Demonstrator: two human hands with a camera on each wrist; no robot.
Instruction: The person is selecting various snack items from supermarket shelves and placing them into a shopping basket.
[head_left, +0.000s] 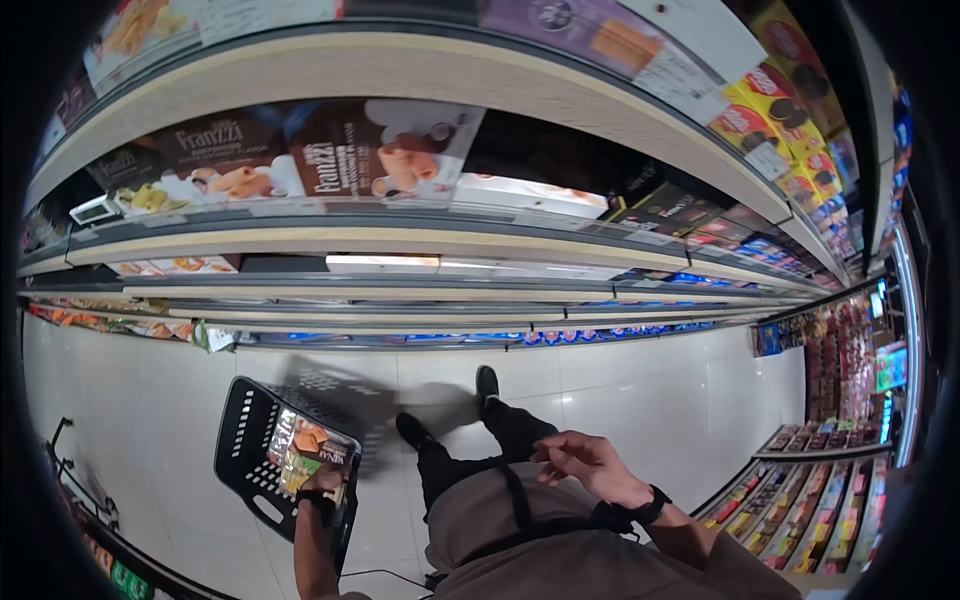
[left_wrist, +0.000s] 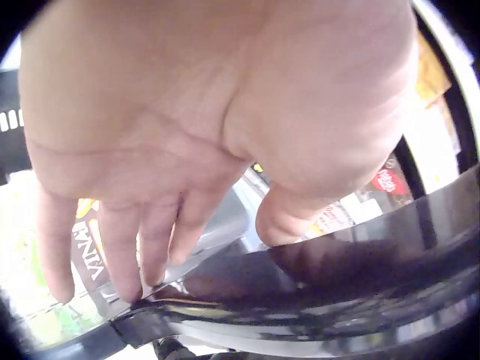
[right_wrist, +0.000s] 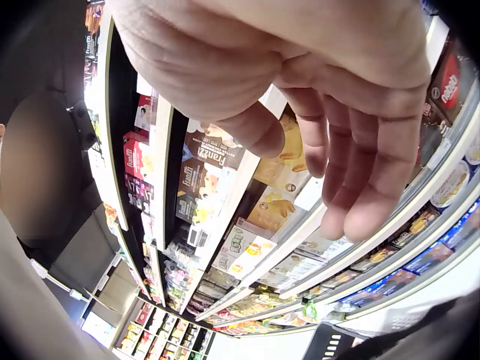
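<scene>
l hand [head_left: 322,487] is extending straight fingers over snack pkt [head_left: 305,448] in black basket [head_left: 238,432], contact unclear; r hand [head_left: 585,462] is hanging loosely curled, holding nothing, by torso.

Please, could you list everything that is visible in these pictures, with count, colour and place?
shelves: several rows, pale, across the top
snack boxes: many, mixed colours, on the shelves
floor: one, white tiles, below the shelves
basket: one, black, lower left
packet: one, orange and green, inside the basket
shoes: two, black, on the floor
left hand: one, bare, at the packet in the basket
right hand: one, bare, empty, before the waist
</scene>
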